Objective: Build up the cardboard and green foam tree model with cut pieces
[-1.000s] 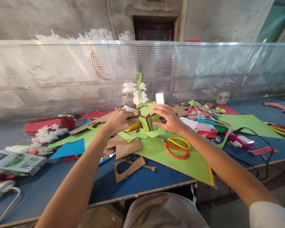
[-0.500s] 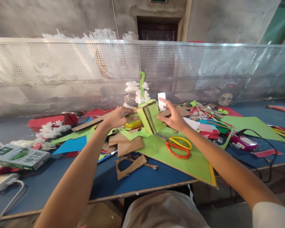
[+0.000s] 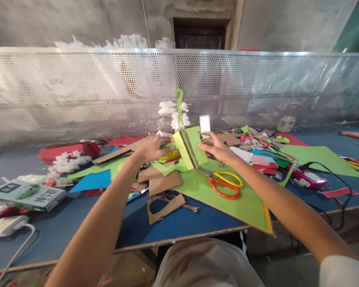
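A green-covered cardboard construction (image 3: 185,149) with brown cut edges stands tilted in the middle of the pile. Behind its top rises a curled green stem (image 3: 180,99) with white tufted flowers (image 3: 179,118) around it. On its left side, my left hand (image 3: 154,149) has thumb and fingers closed around a green part of it, which is partly hidden. From the right, my right hand (image 3: 218,148) touches its edge with the fingertips, fingers stretched and apart. Scissors (image 3: 225,185) with orange and yellow handles lie just below on a large green sheet (image 3: 239,209).
Cardboard scraps (image 3: 164,183) and a cut cardboard piece (image 3: 166,209) lie in front. A milk carton (image 3: 26,194) and white flowers (image 3: 67,162) are at left. A phone (image 3: 205,124) stands behind; a purple glue gun (image 3: 309,177) with cable lies right. A perforated metal screen (image 3: 107,91) borders the table.
The right hand has lowered its raised fingers toward the construction's edge. The construction has turned slightly, showing more of its front and a dark gap. The left hand has barely moved.
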{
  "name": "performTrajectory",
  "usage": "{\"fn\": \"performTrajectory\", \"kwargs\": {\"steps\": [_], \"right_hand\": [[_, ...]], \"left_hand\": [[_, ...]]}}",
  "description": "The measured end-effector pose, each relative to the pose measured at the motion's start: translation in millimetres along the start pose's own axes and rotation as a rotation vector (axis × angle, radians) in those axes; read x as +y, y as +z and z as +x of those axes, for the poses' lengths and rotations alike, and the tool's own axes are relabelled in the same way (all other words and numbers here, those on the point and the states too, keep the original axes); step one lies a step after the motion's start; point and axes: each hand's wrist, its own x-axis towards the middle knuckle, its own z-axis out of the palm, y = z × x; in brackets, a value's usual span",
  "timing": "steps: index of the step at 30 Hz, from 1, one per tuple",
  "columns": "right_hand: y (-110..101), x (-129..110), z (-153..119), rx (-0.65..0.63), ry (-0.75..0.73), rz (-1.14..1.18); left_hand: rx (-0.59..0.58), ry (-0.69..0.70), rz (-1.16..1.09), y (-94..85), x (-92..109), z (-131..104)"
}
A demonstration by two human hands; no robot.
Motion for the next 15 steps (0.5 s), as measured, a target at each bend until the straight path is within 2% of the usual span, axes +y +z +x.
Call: {"fn": "performTrajectory", "kwargs": {"steps": [3, 6, 10, 12, 13, 15], "right_hand": [[-0.4, 7.8, 5.9, 0.108, -0.054, 0.042], [-0.3, 14.3, 12.4, 0.151, -0.090, 0.037], [-7.2, 10.2, 13.5, 0.142, -0.136, -0.078], [-15.6, 4.2, 9.3, 0.146, -0.206, -0.152], [-20.2, 1.1, 6.1, 0.115, -0.233, -0.176], [-27.9, -4.6, -1.9, -0.061, -0.240, -0.220]], "left_hand": [[0.099, -0.024, 0.111, 0.0, 4.1, 0.2], [0.101, -0.077, 0.220, 4.6, 3.5, 1.5], [0.022, -0.160, 0.373, 6.1, -8.1, -1.6], [-0.031, -0.155, 0.347, 2.9, -15.3, -6.1], [-0.079, -0.124, 0.301, 1.5, -18.0, -8.5], [-0.222, -0.047, 0.205, 0.7, -20.6, -12.3]]}}
